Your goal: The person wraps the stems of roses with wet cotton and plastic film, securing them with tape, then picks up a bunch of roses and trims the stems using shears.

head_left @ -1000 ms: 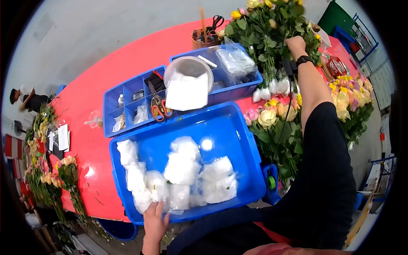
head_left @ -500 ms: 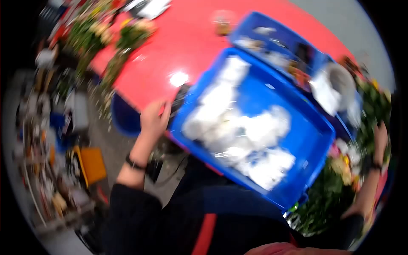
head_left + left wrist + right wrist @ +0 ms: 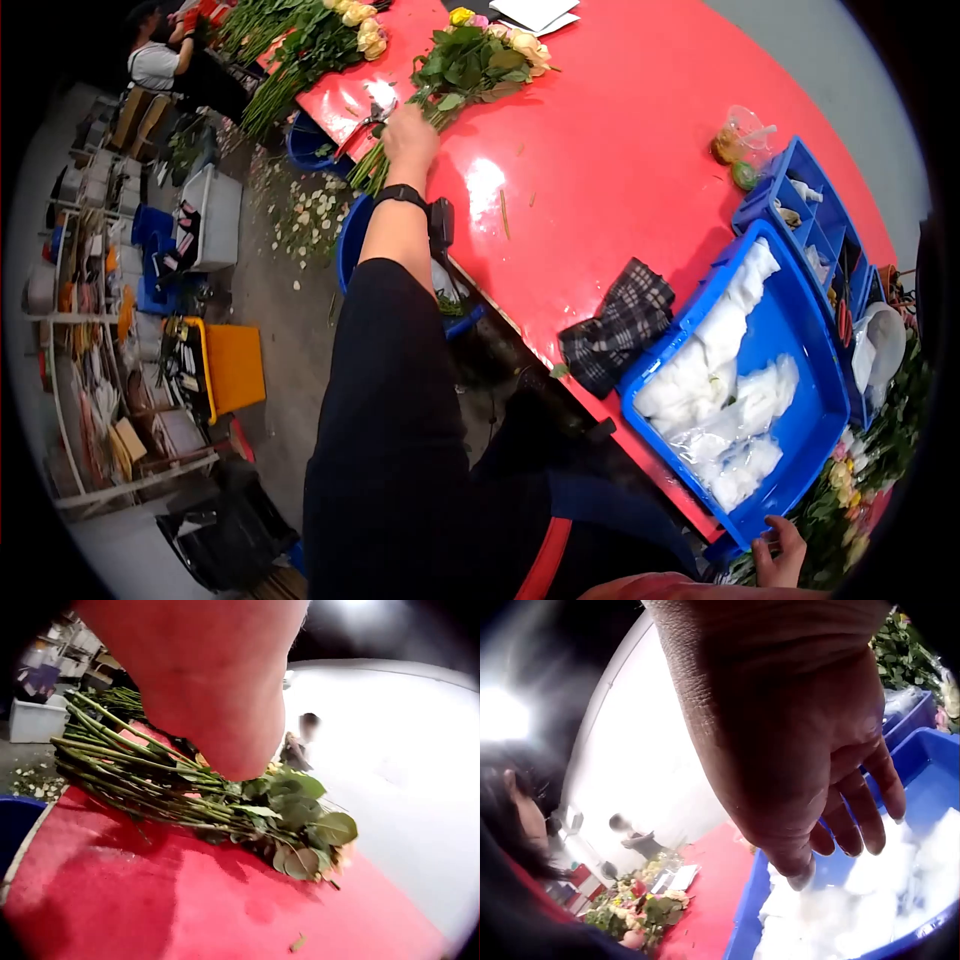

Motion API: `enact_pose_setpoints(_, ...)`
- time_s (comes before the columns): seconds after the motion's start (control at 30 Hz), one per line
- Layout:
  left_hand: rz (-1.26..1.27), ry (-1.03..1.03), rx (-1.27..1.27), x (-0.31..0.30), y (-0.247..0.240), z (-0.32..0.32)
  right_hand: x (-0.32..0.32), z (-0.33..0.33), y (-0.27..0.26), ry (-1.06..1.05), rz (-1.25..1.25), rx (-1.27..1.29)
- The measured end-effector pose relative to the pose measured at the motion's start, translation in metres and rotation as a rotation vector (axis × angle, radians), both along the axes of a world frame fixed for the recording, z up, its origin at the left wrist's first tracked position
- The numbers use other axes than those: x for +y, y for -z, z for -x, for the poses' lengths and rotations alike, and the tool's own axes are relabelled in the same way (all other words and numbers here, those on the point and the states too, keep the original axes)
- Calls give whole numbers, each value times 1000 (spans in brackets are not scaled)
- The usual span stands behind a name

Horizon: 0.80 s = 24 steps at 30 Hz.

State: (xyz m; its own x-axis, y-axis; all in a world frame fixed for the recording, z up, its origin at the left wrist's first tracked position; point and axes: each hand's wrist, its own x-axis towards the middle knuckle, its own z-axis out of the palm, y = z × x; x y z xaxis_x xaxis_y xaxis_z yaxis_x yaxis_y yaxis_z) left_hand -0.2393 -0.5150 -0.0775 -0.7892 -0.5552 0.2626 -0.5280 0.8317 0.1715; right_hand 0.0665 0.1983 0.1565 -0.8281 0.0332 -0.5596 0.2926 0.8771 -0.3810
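My left hand (image 3: 410,140) is at the stems of a bunch of roses (image 3: 470,65) lying near the table edge. Its fingers are hidden, so I cannot tell whether they grip the stems. In the left wrist view the back of the hand overlaps the long green stems (image 3: 135,780). Close beside it lie red-handled pruning shears (image 3: 355,132). My right hand (image 3: 780,552) is by the near corner of the blue tray (image 3: 822,455), its fingers loosely bent with nothing between them. White, wet-looking wads in clear plastic (image 3: 715,365) lie in that tray.
A checked dark cloth (image 3: 620,325) lies on the red table (image 3: 600,200) beside the tray. Past the tray are a blue divided box (image 3: 800,205) and a whitish tub (image 3: 885,345). More roses (image 3: 310,60) lie at the far left, near another person (image 3: 160,65). Buckets stand below the table edge.
The head view has swung left. My left hand has moved from the tray's edge across the table to the bunch of roses. The right hand has come back from the flowers to the tray corner.
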Motion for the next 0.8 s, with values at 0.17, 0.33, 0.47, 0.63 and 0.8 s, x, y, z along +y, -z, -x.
enact_pose_setpoints(0.17,-253,-279,-176,-61,24,18,-57,-2,15,-65,-156,74)
enact_pose_setpoints(0.33,-558,-48,-343,-94,19,33,-121,34,19,-74,-91,-19)
enact_pose_setpoints(0.47,-971,44,11,-85,-4,22,-157,67,39,-541,-128,290)
enact_pose_setpoints(0.63,-1580,189,347,-3,-87,-45,-254,130,74,-664,302,333)
enact_pose_setpoints(0.8,-1644,367,582,68,-108,-111,-378,189,125,-325,784,410)
